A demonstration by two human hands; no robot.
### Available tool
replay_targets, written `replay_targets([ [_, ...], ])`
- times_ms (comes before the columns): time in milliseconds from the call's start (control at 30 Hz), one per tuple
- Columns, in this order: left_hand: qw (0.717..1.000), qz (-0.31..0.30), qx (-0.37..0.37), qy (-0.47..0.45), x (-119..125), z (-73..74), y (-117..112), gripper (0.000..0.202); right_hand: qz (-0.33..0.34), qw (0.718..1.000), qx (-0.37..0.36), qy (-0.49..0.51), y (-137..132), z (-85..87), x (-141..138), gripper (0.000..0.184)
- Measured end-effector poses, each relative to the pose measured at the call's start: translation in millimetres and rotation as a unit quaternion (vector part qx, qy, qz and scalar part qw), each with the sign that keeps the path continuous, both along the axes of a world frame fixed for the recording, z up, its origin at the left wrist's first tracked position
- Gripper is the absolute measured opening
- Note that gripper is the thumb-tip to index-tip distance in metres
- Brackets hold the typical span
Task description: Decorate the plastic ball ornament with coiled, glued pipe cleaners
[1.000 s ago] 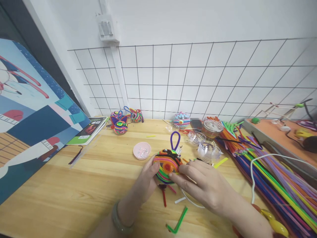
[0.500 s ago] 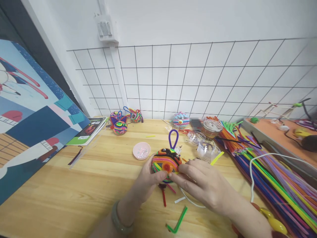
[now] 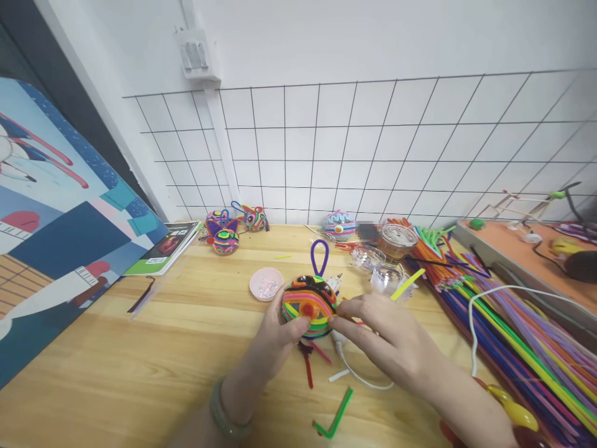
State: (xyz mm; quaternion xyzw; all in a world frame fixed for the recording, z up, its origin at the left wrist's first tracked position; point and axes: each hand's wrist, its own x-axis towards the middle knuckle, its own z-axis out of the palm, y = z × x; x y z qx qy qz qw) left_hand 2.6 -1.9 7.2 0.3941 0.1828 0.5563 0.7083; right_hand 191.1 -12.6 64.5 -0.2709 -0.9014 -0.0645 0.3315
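Note:
My left hand [image 3: 282, 326] is wrapped round the left side of a pipe-cleaner ornament [image 3: 314, 292], its thumb pressed on the orange disc at the front. The ornament is a striped, multicoloured ball with a purple loop [image 3: 319, 256] standing up from its top. The fingertips of my right hand [image 3: 387, 333] are pinched at the ball's right edge. Anything small between them is hidden. Below the ball lie a dark red strip [image 3: 308, 367], a white strip [image 3: 338, 376] and a bent green pipe cleaner [image 3: 338, 415].
A pink dish [image 3: 265, 284] with small beads stands behind my left hand. Clear plastic shells [image 3: 389, 280] and a round tub [image 3: 398, 239] are at the back right. Bundled pipe cleaners [image 3: 527, 367] fill the right side. Finished ornaments [image 3: 226, 241] sit at the back left.
The ball has shifted slightly left and turned a little in my left hand. My right fingertips have moved from its front near the disc to its right edge.

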Motion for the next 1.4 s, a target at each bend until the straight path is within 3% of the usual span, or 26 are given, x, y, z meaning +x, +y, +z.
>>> replay_targets([
  [167, 1.000, 0.004, -0.005, 0.001, -0.1, -0.8, 0.5, 0.071, 0.000, 1.000, -0.006, 0.008, 1.7, 1.6, -1.7, 0.029],
  [400, 1.000, -0.015, 0.008, 0.001, -1.3, -3.7, 2.2, 0.052, 0.002, 1.000, -0.009, 0.003, 2.0, 1.7, -0.2, 0.027],
  [667, 1.000, -0.027, -0.005, 0.002, -1.7, -6.6, 2.3, 0.055, -0.009, 1.000, -0.026, -0.012, 2.4, -3.0, 4.3, 0.029],
  [1000, 1.000, -0.017, 0.009, 0.015, -2.2, -7.1, 4.8, 0.063, -0.010, 0.999, 0.012, -0.045, 1.6, -3.0, 3.4, 0.033],
  [1400, 0.998, 0.002, 0.021, 0.056, -0.4, -7.5, 1.9, 0.057, -0.002, 0.995, 0.035, -0.092, 0.3, 2.4, 3.9, 0.037],
])
